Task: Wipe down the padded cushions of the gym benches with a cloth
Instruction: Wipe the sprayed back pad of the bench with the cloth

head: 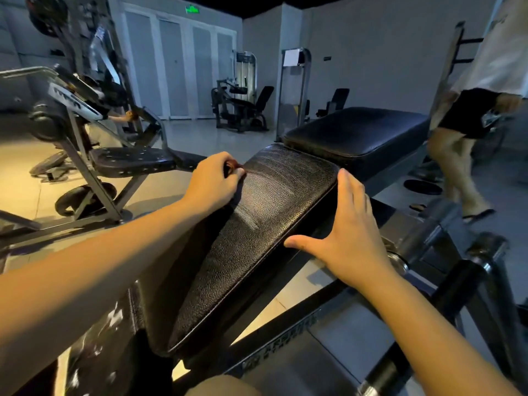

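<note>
As I look down, black grained bench cushion [257, 230], left hand [214, 178] curled round a small reddish cloth [232, 167] at its far left edge, right hand [343, 232] spread flat on its right edge

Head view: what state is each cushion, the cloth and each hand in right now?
near cushion: creased mid-surface, both hands on it.
far cushion: no hand on it.
cloth: bunched, mostly hidden in the left hand.
left hand: grips the cloth at the near cushion's far left corner.
right hand: open, flat on the near cushion's right edge.
</note>
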The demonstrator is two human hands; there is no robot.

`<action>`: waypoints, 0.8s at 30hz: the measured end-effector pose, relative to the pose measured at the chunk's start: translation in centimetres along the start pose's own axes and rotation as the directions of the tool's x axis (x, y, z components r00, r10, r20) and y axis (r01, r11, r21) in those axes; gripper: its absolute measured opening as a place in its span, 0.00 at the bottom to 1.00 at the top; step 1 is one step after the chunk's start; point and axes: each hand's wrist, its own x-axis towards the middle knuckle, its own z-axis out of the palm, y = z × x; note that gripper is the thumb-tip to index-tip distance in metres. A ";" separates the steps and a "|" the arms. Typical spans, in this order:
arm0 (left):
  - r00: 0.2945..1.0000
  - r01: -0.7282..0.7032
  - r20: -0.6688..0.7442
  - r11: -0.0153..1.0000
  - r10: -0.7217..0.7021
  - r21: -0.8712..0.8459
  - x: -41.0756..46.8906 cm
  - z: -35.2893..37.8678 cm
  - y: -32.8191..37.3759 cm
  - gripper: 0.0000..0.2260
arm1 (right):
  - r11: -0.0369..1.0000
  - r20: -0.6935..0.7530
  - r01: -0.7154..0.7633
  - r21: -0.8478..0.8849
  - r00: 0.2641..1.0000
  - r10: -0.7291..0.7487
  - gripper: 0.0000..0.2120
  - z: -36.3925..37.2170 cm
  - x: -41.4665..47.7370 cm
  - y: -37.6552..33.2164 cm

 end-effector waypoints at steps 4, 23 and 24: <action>0.949 -0.307 0.040 0.944 0.313 -0.118 -3.4 -0.1 3.4 0.06 | 1.000 -0.013 0.006 -0.017 1.000 -0.007 0.68 0.1 0.2 0.1; 0.969 -0.246 -0.033 0.968 0.245 -0.040 -1.4 0.7 1.6 0.10 | 1.000 -0.005 -0.007 -0.010 1.000 0.007 0.68 0.2 0.2 0.0; 0.990 -0.129 -0.051 0.992 0.129 -0.007 -0.2 0.9 0.7 0.10 | 1.000 -0.006 -0.006 -0.007 1.000 0.005 0.68 0.1 0.2 0.0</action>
